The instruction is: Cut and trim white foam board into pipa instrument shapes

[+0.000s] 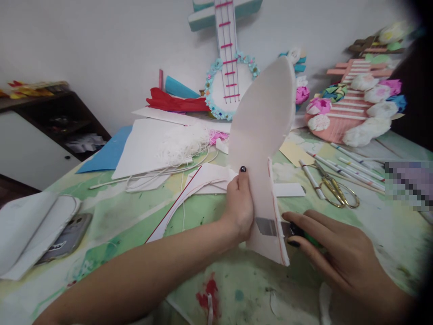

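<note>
A white foam board cutout [262, 113] stands upright in front of me, rounded at the top with a narrower lower part. My left hand [239, 205] grips its lower left side, thumb against the face. Red lines run along the board's right edge. In my right hand [334, 253] is a craft knife [267, 226], its handle mostly hidden by my fingers, with a bit of green showing. The wide grey blade reaches past the board's right edge and lies across its lower part. Behind the board are white foam offcuts [206, 178] on the table.
Gold-handled scissors [338, 192] and several marker pens [348, 171] lie at right. A phone [66, 237] sits at left under white pieces. A flower-trimmed banjo model [230, 90] leans on the wall; a pink flowered model [355, 104] stands at back right. White string [184, 144] lies tangled behind.
</note>
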Tool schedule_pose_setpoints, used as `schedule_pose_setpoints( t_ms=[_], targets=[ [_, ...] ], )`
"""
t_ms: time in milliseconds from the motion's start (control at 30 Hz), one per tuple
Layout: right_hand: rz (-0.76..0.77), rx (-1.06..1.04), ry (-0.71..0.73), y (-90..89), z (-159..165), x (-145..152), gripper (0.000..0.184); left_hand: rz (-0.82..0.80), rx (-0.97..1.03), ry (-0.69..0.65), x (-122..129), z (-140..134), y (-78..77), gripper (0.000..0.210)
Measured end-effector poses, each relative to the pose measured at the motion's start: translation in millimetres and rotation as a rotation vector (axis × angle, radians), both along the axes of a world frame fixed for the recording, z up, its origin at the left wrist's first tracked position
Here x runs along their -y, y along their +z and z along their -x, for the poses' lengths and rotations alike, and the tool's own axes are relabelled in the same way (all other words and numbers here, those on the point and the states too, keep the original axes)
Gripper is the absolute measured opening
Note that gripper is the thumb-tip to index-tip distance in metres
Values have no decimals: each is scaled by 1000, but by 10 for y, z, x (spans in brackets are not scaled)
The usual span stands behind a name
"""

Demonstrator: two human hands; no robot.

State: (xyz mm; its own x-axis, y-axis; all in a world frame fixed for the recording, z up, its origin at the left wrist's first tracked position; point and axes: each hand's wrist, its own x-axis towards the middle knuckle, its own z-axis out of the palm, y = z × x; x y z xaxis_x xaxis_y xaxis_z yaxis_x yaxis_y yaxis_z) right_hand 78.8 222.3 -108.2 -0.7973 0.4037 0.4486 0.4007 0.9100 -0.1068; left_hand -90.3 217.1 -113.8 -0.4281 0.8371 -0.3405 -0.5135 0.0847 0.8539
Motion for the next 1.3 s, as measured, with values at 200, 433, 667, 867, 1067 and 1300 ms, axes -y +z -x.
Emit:
schedule_pose_setpoints(
  t_ms=[200,433,667,867,1067,1300],
  targets=[
    [-10,-13,-8,3,-8,-20,24,-24,-6,-1,25,-7,22,35],
    [-9,-27,-20,13,-19,-34,24,33,-46,33,61,-14,96,29],
    [-14,-64,-28,6,-26,-67,22,43,-11,3,64,-13,48,40],
    [-3,-71,-27,-1,-29,-86,23,55,17,-4,59,-18,34,39],
    [-21,-71,-30,-17,-42,-88,22,48,-34,5,65,-20,58,35],
    [-18,-63,-20,-32,-29,-50,22,-68,-219,-6,73,1,7,36]
  ],
)
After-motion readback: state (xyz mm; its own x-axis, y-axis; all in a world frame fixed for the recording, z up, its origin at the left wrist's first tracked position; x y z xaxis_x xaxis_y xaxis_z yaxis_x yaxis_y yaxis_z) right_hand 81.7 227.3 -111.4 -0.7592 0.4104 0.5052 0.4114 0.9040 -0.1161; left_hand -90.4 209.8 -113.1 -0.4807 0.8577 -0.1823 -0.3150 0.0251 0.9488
